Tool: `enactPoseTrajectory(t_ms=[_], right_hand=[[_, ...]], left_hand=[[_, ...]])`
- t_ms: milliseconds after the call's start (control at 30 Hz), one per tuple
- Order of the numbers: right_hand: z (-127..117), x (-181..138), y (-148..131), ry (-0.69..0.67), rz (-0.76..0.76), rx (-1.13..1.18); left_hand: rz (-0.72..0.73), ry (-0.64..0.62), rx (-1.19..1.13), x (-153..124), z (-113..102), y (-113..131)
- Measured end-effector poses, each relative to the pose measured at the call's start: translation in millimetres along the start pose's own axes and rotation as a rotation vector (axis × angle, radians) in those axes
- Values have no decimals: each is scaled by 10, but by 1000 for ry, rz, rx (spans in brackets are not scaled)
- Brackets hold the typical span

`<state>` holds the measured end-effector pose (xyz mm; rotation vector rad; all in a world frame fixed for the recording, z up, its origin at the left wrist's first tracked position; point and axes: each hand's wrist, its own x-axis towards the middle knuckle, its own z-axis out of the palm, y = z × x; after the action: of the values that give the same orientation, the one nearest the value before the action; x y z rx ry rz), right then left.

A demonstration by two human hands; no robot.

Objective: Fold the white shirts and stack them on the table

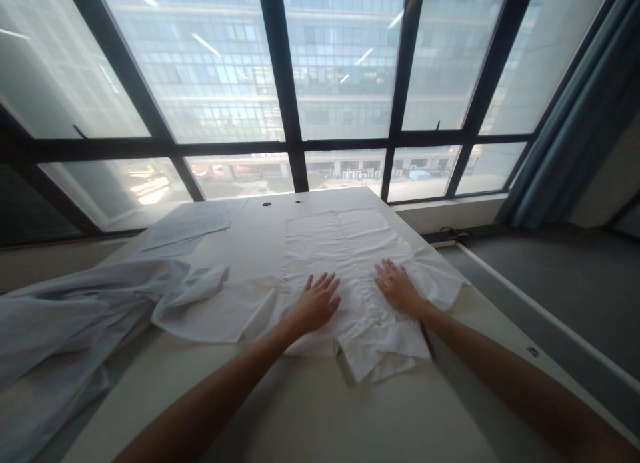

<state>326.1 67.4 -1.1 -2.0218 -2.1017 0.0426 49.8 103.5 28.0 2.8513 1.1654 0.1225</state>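
A white garment (350,243) with a gathered, ruched line down its middle lies spread on a white table (450,410). My left hand (315,304) rests flat on the cloth, left of the gathers, fingers stretched out. On the other side of the gathers my right hand (397,288) also lies flat with its fingers spread. Neither hand grips the fabric. One part of the garment reaches out to the left, another to the right table edge, and its near end lies in loose folds. What is under my palms is hidden.
Pale, sheer fabric (100,310) is bunched at the left and hangs over the table's edge. Sheets of paper (193,224) lie at the far left. Behind the table stand dark-framed windows (295,116). A blue curtain (565,130) hangs at the right, near cables (453,234).
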Motion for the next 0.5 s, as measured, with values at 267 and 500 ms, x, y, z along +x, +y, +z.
enactPoseTrajectory(t_ms=[267, 500], right_hand=[[110, -218, 181, -55, -98, 70], [-204, -213, 1393, 474, 354, -11]], left_hand=[[152, 49, -95, 268, 302, 407], [156, 50, -76, 266, 354, 304]])
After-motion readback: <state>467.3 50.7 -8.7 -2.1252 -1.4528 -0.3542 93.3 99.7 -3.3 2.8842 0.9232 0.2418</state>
